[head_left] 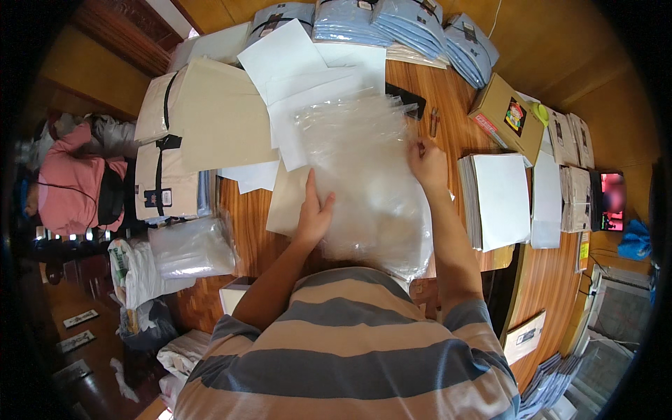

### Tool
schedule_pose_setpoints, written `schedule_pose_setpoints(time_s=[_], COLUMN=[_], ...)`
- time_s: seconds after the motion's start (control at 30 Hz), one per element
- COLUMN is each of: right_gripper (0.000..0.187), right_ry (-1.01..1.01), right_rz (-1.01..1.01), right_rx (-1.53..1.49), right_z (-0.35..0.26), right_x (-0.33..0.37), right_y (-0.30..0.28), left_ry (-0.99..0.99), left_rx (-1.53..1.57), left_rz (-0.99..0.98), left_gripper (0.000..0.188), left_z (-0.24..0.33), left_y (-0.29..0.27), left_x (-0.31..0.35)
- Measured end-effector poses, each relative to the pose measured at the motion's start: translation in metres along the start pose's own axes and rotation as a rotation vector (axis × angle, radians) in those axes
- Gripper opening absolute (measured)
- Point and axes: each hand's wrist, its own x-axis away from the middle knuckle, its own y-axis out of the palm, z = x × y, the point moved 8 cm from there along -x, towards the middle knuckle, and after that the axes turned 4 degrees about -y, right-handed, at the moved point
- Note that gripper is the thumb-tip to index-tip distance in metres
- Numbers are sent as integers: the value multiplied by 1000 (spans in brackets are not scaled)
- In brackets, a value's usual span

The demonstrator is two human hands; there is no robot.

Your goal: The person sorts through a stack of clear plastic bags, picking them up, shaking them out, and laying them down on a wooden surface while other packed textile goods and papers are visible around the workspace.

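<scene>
A loose pile of clear plastic bags (364,161) lies in front of me on the wooden table, over white and beige sheets. My left hand (315,218) rests at the pile's left edge, its fingers stretched out and the thumb apart. At the opposite edge, my right hand (428,164) has its fingers closed in a pinch on the rim of a plastic bag. White paper sheets (283,56) fan out beyond the pile, and a large beige card sheet (224,115) lies to their left.
Folded blue shirts in plastic (409,28) line the far edge. Packed beige garments (164,178) and more clear bags (196,248) lie left. A cardboard box (507,112), a stack of white boards (497,199) and a lit screen (612,201) stand right. Another person in pink (73,185) is at far left.
</scene>
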Motion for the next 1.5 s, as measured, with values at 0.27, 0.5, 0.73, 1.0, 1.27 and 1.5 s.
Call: schedule_pose_setpoints(time_s=[0.27,0.5,0.73,1.0,1.27,1.5], right_gripper=[26,40,47,25,14,22], right_ry=[-145,20,428,324,84,-372], right_rz=[-121,87,-110,-131,43,73], right_rx=[34,156,56,-97,-104,-202], right_z=[-31,-4,53,74,-48,-219], right_x=[-9,55,167,166,101,-16], right_y=[41,-59,-79,-85,-190,-228], left_ry=[92,-179,-299,-291,-294,-297], left_rx=[57,504,420,485,526,579], left_rz=[119,27,16,95,106,146], left_gripper=[82,49,22,26,27,29], left_z=[-14,-40,-82,-97,-87,-110], left_y=[6,-3,-107,-143,-142,-133], left_x=[-9,-3,31,50,58,65])
